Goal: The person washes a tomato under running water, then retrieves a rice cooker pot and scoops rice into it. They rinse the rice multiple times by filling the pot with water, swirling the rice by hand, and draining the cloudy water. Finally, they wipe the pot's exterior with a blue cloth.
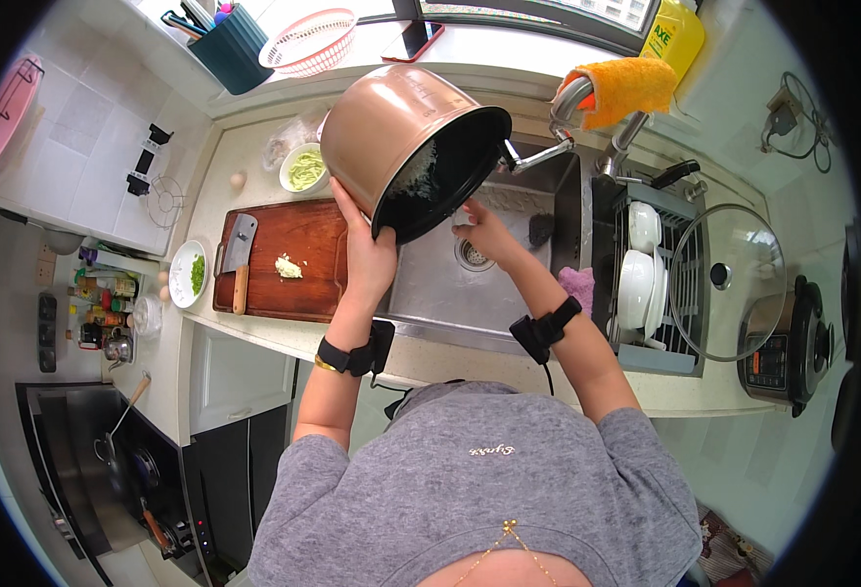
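Observation:
My left hand [370,260] grips the near side of a copper-coloured rice cooker inner pot [383,125]. The pot is tilted over a stainless steel sink [430,297], its dark mouth turned to the right and towards me. White grains that look like rice [417,176] cling inside. Just below the lowered rim is my right hand [488,233], fingers apart and curled, with nothing visible in it; I cannot tell whether it touches the rim. Under that hand lies the drain strainer [474,255]. Close to the pot's right rim is the faucet's jointed spout [540,155].
Left of the sink, a wooden cutting board [313,282] bears a cleaver [240,249] and chopped garlic-like bits [288,267]. Bowls of chopped greens [197,275] and sliced green vegetable [306,169] flank it. A dish rack [684,249], glass lid [728,323] and electric cooker [775,363] stand right.

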Action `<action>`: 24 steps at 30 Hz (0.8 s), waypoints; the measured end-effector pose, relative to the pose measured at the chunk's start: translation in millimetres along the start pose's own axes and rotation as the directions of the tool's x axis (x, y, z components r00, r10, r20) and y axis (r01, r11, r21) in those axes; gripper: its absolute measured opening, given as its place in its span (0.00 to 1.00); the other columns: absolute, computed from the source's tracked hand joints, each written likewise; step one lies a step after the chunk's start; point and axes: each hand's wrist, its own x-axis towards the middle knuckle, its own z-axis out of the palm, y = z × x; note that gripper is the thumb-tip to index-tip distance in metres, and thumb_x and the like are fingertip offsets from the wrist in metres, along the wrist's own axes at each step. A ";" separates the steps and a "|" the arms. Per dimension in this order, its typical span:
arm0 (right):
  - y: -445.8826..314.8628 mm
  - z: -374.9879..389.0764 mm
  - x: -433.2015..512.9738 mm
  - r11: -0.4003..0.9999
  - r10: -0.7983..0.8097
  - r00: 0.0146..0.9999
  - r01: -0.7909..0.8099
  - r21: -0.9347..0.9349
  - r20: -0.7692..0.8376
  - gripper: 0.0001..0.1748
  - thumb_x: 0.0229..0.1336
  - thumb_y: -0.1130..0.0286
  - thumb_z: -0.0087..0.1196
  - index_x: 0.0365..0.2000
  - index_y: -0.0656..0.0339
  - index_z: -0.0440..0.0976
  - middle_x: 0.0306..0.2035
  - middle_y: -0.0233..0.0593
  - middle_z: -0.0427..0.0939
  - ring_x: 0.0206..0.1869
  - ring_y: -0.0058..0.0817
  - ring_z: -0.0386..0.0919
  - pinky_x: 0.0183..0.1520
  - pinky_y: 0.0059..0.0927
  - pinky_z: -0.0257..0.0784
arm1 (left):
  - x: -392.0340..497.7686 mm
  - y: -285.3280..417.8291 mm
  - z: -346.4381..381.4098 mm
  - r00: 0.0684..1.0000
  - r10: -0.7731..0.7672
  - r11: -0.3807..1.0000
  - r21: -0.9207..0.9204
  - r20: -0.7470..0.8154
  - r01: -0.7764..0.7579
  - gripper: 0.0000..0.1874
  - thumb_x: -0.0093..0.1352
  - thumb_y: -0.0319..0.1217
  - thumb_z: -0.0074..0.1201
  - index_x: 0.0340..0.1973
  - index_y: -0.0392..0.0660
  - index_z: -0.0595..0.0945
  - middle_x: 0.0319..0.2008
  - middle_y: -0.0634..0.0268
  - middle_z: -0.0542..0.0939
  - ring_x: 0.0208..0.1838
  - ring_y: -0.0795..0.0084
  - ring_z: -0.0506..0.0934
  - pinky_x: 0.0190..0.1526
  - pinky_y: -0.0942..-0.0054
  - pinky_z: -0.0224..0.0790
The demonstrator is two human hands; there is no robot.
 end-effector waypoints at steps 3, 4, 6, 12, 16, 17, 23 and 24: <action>3.9 0.5 2.9 1.000 0.008 1.000 -0.008 -0.008 -0.003 0.36 0.45 0.75 0.55 0.57 0.67 0.57 0.59 0.56 0.60 0.62 0.44 0.57 0.60 0.34 0.55 | 1.4 -3.8 -0.6 0.999 0.034 0.998 0.052 -0.017 -0.033 0.47 0.54 0.14 0.35 0.64 0.42 0.30 0.63 0.41 0.52 0.64 0.52 0.59 0.61 0.70 0.48; 5.5 0.8 3.7 1.000 0.020 1.000 -0.020 -0.015 -0.013 0.36 0.45 0.75 0.55 0.57 0.66 0.57 0.59 0.56 0.60 0.62 0.43 0.58 0.60 0.34 0.56 | 1.9 -5.0 -0.7 1.000 0.023 0.999 0.027 -0.021 -0.023 0.47 0.54 0.14 0.35 0.64 0.42 0.31 0.63 0.42 0.52 0.64 0.52 0.58 0.62 0.71 0.47; 9.5 -1.3 3.5 0.998 0.035 0.999 -0.035 -0.043 -0.001 0.36 0.46 0.73 0.56 0.58 0.58 0.58 0.55 0.46 0.65 0.56 0.35 0.63 0.56 0.31 0.59 | 2.7 -7.5 -1.2 0.998 -0.046 0.998 -0.042 -0.033 0.044 0.46 0.54 0.15 0.35 0.64 0.42 0.31 0.63 0.44 0.52 0.62 0.54 0.60 0.60 0.71 0.50; 25.6 -77.5 -9.6 0.852 0.041 0.964 0.104 -0.512 0.264 0.30 0.48 0.63 0.56 0.53 0.54 0.65 0.51 0.44 0.71 0.51 0.38 0.71 0.53 0.35 0.65 | -3.2 -25.1 4.6 0.865 -0.498 0.750 -0.468 0.063 0.467 0.33 0.55 0.18 0.33 0.58 0.40 0.53 0.50 0.45 0.67 0.43 0.51 0.76 0.33 0.56 0.79; 33.1 -174.0 -13.7 0.376 -0.421 0.835 -0.195 -0.906 -0.354 0.20 0.45 0.64 0.54 0.42 0.54 0.72 0.43 0.39 0.74 0.46 0.37 0.72 0.46 0.46 0.67 | -9.3 -40.3 24.3 0.800 -0.591 0.622 -0.575 0.100 0.531 0.28 0.56 0.18 0.34 0.55 0.33 0.56 0.46 0.43 0.70 0.40 0.51 0.78 0.32 0.56 0.79; 35.3 -191.4 -14.3 0.220 -0.416 0.789 -0.396 -0.891 -0.453 0.25 0.45 0.61 0.55 0.47 0.53 0.68 0.49 0.36 0.70 0.51 0.36 0.68 0.49 0.51 0.63 | -6.7 -42.6 28.4 0.802 -0.577 0.595 -0.591 0.158 0.545 0.37 0.56 0.18 0.33 0.60 0.52 0.45 0.51 0.48 0.63 0.41 0.54 0.76 0.30 0.56 0.79; 41.4 -237.6 -7.7 0.023 -0.263 0.799 -0.555 -0.831 -0.541 0.16 0.48 0.62 0.53 0.40 0.54 0.73 0.41 0.35 0.73 0.47 0.37 0.69 0.52 0.51 0.58 | 15.5 -35.5 51.0 0.840 -0.509 0.597 -0.625 0.190 0.503 0.39 0.56 0.18 0.32 0.61 0.56 0.40 0.52 0.49 0.61 0.45 0.55 0.74 0.34 0.56 0.79; 42.3 -237.2 -7.5 -0.012 -0.288 0.806 -0.543 -0.840 -0.517 0.14 0.48 0.62 0.53 0.37 0.54 0.75 0.39 0.35 0.74 0.46 0.36 0.70 0.52 0.50 0.59 | 18.5 -32.9 52.4 0.842 -0.499 0.595 -0.626 0.203 0.504 0.40 0.56 0.18 0.32 0.61 0.57 0.38 0.52 0.49 0.61 0.46 0.55 0.74 0.34 0.56 0.78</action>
